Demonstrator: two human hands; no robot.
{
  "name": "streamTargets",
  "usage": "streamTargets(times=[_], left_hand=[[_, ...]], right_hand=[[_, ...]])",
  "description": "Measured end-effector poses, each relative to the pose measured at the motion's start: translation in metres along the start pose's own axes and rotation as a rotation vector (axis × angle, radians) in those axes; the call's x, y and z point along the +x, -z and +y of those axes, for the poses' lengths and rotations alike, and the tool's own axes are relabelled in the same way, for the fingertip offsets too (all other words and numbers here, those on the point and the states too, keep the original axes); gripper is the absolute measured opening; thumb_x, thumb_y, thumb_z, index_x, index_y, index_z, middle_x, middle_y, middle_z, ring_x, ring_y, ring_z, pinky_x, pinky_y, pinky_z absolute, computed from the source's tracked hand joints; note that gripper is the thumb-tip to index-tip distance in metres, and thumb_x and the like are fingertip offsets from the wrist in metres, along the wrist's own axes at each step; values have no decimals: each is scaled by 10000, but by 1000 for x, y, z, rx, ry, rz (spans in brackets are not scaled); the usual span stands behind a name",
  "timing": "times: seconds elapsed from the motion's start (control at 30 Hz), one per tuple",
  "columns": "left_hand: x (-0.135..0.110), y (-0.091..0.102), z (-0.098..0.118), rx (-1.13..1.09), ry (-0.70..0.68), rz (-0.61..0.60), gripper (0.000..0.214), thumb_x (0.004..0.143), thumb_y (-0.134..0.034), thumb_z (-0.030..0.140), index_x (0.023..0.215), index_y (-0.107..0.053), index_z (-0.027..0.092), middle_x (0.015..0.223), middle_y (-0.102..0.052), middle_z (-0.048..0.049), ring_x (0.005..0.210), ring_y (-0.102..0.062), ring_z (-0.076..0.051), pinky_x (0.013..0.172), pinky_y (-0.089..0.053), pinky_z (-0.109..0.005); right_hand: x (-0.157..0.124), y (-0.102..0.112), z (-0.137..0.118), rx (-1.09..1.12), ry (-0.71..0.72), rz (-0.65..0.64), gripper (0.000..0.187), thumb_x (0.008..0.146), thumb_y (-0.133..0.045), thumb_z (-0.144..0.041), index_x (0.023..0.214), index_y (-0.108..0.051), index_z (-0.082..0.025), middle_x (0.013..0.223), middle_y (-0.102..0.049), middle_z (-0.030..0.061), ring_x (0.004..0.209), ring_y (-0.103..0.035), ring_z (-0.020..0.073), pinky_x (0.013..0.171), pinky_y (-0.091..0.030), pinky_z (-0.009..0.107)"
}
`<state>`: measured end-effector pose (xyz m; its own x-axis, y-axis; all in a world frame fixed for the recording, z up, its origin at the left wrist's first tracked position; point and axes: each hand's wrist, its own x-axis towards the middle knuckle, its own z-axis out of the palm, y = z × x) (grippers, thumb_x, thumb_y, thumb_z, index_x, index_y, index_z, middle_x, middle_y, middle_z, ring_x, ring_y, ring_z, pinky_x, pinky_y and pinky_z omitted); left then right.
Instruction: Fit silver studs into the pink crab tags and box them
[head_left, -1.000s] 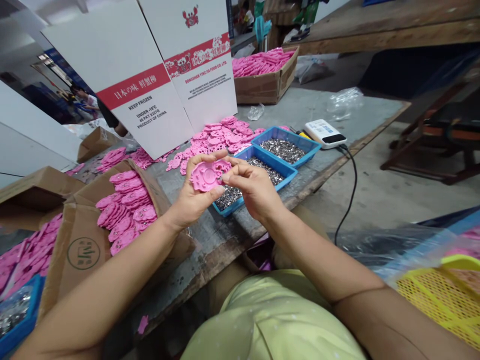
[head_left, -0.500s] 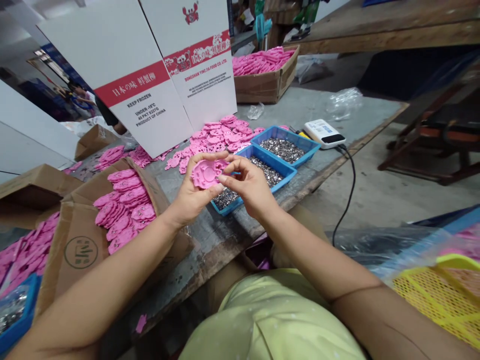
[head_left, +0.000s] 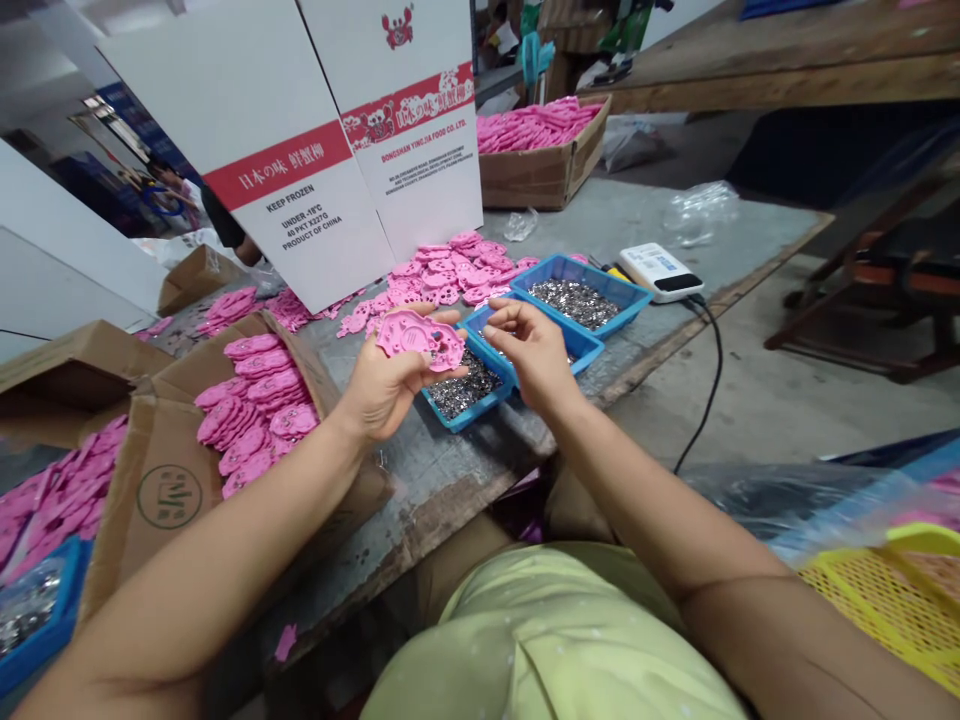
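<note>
My left hand (head_left: 382,385) holds a pink moulded plastic piece (head_left: 420,340), thumb on its near edge and fingers beneath. The piece has a round middle, cut-outs and a small dark bit near its right end. My right hand (head_left: 536,350) is apart from it, over the blue trays, its fingers curled and the thumb and fingertips slightly apart. Nothing shows between them. Under and beside the hands stand a near blue tray (head_left: 459,422), a middle blue tray (head_left: 592,352) and a far blue tray (head_left: 637,300), holding small shiny metal parts.
Loose pink pieces (head_left: 442,270) lie in front of a white printed carton (head_left: 300,210). Stacked pink pieces fill a cardboard box (head_left: 169,500) on the left; another cardboard box (head_left: 540,180) stands behind. A white device (head_left: 660,272) with a black cable sits right of the trays.
My right hand has left the pink piece and moved right, over the trays. My left hand still holds the piece, now tilted differently. The view has shifted slightly.
</note>
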<state>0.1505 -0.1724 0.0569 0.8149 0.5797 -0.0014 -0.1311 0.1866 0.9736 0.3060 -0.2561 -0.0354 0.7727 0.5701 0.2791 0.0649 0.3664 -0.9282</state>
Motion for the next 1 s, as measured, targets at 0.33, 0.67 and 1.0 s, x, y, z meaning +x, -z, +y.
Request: streamTargets(times=[0.33,0.67,1.0], left_hand=[[1,0,1,17,9,53,641,614,-738,40,1205,-570,224,1087,-783,-50,1144,-748,-340,889,-689,-550],[5,6,-2,22,245,70,465,665,-645,-10,1098,-594,152,1106,-805,-142,997,-791,-301,789,-706,-484],[8,12,-4,53,376,88,370,683,-624,-15,1020,-640,135,1071,-805,-162,861,-793,-277,686,-696,-453]], right_hand=[[54,54,14,-1215,-106,-262,188,862,-666,-190,998,-791,-155,1168,-746,164,1078,-702,301,967,-529,391],[47,47,28,-1544,-209,-546,270,893,-626,-139,1075,-825,-129,1188,-783,223,1112,-741,326,846,-530,334],[49,62,29,-1265,-214,-327,200,838,-679,-167,953,-839,-205,1000,-827,107,973,-752,277,812,-505,313]])
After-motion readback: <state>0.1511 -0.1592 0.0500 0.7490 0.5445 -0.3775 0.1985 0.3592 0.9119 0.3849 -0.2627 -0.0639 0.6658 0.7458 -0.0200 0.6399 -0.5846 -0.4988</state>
